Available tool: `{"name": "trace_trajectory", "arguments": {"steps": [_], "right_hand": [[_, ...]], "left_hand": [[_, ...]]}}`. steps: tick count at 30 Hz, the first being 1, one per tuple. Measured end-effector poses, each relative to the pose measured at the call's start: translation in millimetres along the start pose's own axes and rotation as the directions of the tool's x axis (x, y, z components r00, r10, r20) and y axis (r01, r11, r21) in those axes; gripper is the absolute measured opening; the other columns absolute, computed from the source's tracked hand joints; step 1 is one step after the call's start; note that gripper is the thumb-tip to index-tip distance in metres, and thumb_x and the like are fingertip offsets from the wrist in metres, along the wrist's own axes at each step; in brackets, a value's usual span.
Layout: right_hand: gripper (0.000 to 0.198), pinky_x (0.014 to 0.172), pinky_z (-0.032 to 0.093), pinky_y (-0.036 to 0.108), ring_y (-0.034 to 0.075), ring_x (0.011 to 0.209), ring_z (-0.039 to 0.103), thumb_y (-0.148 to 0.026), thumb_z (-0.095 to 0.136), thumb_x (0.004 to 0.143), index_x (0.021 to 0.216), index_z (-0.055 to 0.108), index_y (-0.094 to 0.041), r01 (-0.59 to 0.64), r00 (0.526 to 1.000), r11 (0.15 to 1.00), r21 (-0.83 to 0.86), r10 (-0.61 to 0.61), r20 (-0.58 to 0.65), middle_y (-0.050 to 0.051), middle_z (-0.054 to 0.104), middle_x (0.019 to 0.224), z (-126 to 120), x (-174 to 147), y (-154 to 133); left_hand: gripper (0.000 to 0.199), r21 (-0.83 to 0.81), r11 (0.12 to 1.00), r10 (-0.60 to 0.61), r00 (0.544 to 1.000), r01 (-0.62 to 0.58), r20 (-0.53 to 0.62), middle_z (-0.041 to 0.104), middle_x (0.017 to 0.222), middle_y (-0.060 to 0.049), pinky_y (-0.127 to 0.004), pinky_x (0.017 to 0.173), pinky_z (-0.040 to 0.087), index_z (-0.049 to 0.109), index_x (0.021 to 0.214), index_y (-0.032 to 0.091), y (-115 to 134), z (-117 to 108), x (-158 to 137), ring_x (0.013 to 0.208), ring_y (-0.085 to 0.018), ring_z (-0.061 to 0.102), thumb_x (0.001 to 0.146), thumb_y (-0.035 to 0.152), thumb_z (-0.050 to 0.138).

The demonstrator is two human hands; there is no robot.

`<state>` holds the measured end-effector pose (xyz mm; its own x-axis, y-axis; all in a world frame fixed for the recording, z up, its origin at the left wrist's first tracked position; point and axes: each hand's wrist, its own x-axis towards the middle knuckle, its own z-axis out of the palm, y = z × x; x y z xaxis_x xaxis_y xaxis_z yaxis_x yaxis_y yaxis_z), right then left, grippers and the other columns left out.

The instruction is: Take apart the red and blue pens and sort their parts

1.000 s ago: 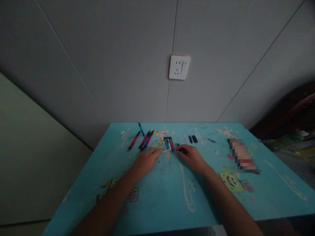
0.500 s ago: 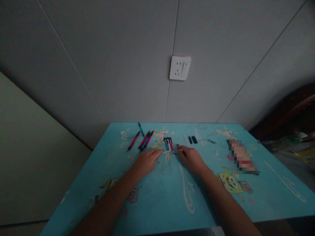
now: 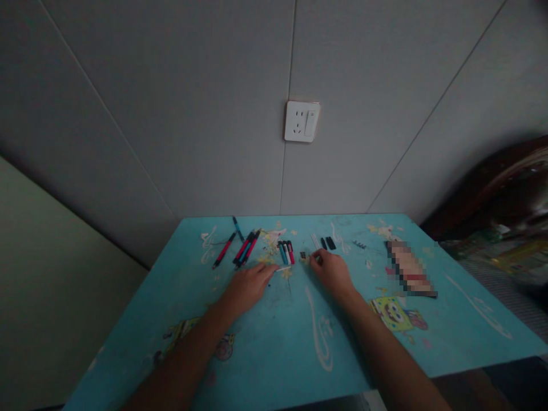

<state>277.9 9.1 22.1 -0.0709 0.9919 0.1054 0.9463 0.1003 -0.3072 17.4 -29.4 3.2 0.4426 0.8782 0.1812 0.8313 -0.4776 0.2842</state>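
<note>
A thin white pen refill juts to the right from the fingertips of my left hand, which is closed on its end. My right hand is closed in a pinch over the table; what its fingertips hold, if anything, is too small and dark to make out. Just left of those fingertips lies a small dark piece. Between my hands, slightly farther off, short blue, white and red pen barrels lie side by side. Beyond my right hand are thin white refills and black pen parts.
Several red-black and blue-black pens lie left of the barrels. Small springs are at the right, before a blurred flat pouch-like item. The blue patterned table meets a grey wall with a socket.
The whole view has shifted slightly. A small dark sliver beside my right fingertips no longer shows on the table. My left hand keeps its hold on the refill.
</note>
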Motion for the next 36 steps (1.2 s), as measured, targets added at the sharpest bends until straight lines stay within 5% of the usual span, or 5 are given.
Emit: {"name": "trace_trajectory", "arguments": {"steps": [5,15,30,34,36], "right_hand": [[0.029,0.068,0.042,0.026,0.021,0.079,0.069,-0.041,0.053,0.092,0.096,0.072,-0.019,-0.158,0.985,0.987,0.012,0.158,-0.062,0.009,0.074,0.084,4,9,10],[0.044,0.064,0.041,0.026,0.02,0.071,0.067,-0.044,0.038,0.098,0.106,0.07,-0.015,-0.095,0.981,0.983,0.16,0.12,-0.155,0.011,0.073,0.083,3,15,17],[0.033,0.069,0.042,0.027,0.021,0.08,0.067,-0.045,0.048,0.095,0.112,0.069,-0.026,-0.015,1.0,1.0,0.009,0.015,0.019,0.007,0.073,0.088,12,6,8],[0.038,0.068,0.043,0.029,0.021,0.074,0.065,-0.046,0.046,0.094,0.112,0.069,-0.023,-0.027,0.996,0.97,0.243,0.047,-0.075,0.008,0.072,0.082,11,12,14],[0.043,0.064,0.045,0.029,0.019,0.067,0.063,-0.046,0.044,0.092,0.114,0.067,-0.018,-0.038,0.989,0.842,0.539,0.107,-0.098,0.007,0.07,0.08,9,17,20]], "left_hand": [[0.036,0.033,0.999,-0.014,1.0,0.013,0.009,0.068,0.107,-0.005,-0.03,0.08,0.05,0.055,0.132,0.03,2,0,0,0.089,-0.019,0.067,0.1,0.026,0.037],[0.035,0.051,0.999,0.0,1.0,-0.001,0.008,0.068,0.103,-0.005,-0.03,0.077,0.049,0.057,0.129,0.03,3,-1,0,0.086,-0.019,0.067,0.099,0.023,0.039],[0.036,0.007,1.0,0.0,1.0,0.0,-0.003,0.069,0.101,-0.006,-0.029,0.081,0.05,0.06,0.127,0.028,4,-1,1,0.089,-0.019,0.066,0.096,0.02,0.043],[0.036,-0.012,1.0,-0.003,1.0,0.003,0.005,0.069,0.102,-0.006,-0.03,0.082,0.05,0.06,0.126,0.029,5,-3,0,0.088,-0.019,0.066,0.096,0.02,0.043],[0.035,-0.022,1.0,-0.004,1.0,0.004,0.004,0.069,0.102,-0.006,-0.03,0.082,0.05,0.06,0.126,0.029,5,-3,0,0.088,-0.019,0.067,0.096,0.021,0.043]]}}
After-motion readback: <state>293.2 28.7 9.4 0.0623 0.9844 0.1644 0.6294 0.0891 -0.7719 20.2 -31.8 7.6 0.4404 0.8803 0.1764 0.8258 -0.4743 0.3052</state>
